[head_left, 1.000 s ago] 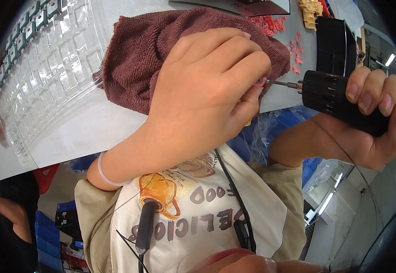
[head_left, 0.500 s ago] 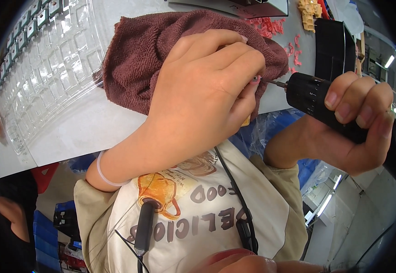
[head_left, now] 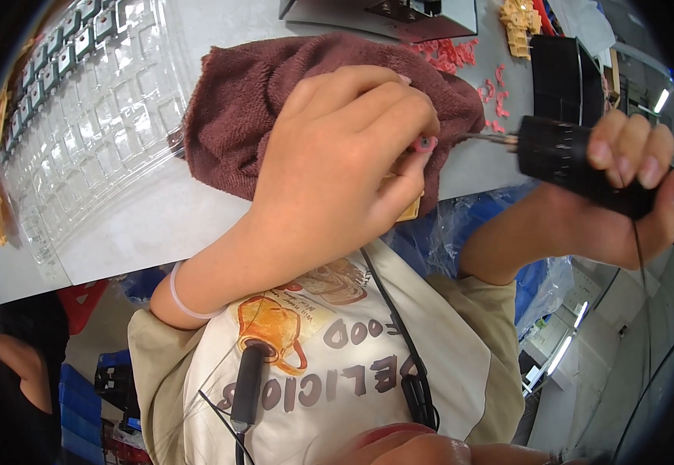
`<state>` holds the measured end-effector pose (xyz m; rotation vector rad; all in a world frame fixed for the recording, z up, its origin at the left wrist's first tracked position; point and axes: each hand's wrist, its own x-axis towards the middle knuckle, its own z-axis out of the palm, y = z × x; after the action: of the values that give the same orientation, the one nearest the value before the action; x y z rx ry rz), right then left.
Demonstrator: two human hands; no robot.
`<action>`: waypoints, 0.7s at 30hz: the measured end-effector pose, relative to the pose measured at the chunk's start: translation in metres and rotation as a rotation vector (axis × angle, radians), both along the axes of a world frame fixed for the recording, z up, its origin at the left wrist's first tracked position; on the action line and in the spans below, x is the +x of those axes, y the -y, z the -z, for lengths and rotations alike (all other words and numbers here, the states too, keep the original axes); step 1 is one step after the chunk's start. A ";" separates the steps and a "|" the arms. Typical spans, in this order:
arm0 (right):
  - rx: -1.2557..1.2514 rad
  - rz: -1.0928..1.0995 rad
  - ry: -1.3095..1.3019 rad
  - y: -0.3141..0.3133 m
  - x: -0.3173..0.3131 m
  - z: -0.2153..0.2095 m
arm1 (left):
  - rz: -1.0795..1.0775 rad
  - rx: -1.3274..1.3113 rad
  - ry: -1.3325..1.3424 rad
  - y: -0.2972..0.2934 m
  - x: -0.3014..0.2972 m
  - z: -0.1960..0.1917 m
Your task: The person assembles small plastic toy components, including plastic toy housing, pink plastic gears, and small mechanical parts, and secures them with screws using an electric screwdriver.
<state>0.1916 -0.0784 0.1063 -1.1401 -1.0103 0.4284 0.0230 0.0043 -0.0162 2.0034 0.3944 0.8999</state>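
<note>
My left hand (head_left: 345, 147) is closed over a crumpled brown towel (head_left: 225, 116). Between its thumb and fingers shows the end of a small pink part (head_left: 425, 144) with a dark metal spot in it. Beneath the palm a bit of a yellow piece (head_left: 410, 209) peeks out; the rest of it is hidden. My right hand (head_left: 631, 178) grips a black electric screwdriver (head_left: 558, 151), held level with its bit pointing left. The bit's tip is a short way right of the pink part, apart from it and slightly blurred.
A clear plastic tray (head_left: 97, 132), with dark grey parts (head_left: 62, 58) at its far end, lies on the left of the table. Loose pink parts (head_left: 500, 97) are scattered beyond the towel. A black box (head_left: 562, 77) and yellow parts (head_left: 520, 27) stand at the far right.
The screwdriver has drawn back to the right, so its bit no longer reaches the pink part. My left hand keeps its hold, and the pink part shows more.
</note>
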 end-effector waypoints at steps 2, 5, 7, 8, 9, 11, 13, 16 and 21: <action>-0.012 0.008 0.039 -0.007 0.006 -0.006 | -0.002 -0.007 0.009 0.001 0.001 0.002; -0.002 -0.040 0.087 -0.013 0.037 -0.010 | -0.006 -0.004 0.008 0.001 -0.001 0.003; 0.000 -0.068 0.120 -0.022 0.059 -0.011 | -0.010 0.007 -0.002 0.001 -0.001 0.001; 0.000 -0.081 0.136 -0.032 0.057 -0.008 | -0.008 -0.002 0.001 0.002 0.000 0.001; -0.001 -0.094 0.152 -0.045 0.049 0.001 | -0.005 -0.011 0.005 0.002 0.001 0.000; -0.004 -0.135 0.178 -0.062 0.042 0.007 | -0.005 -0.023 0.011 0.002 0.000 -0.001; -0.009 -0.172 0.206 -0.072 0.030 0.010 | -0.001 -0.037 0.019 0.002 0.000 -0.001; -0.019 -0.219 0.251 -0.081 0.026 0.011 | -0.011 -0.046 0.026 0.002 0.001 0.001; -0.036 -0.294 0.331 -0.100 -0.005 0.018 | -0.024 -0.051 0.032 0.003 0.002 0.001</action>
<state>0.1864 0.0211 0.0886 -1.1193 -1.4752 0.5020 0.0248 0.0012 -0.0174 1.9394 0.4204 0.9265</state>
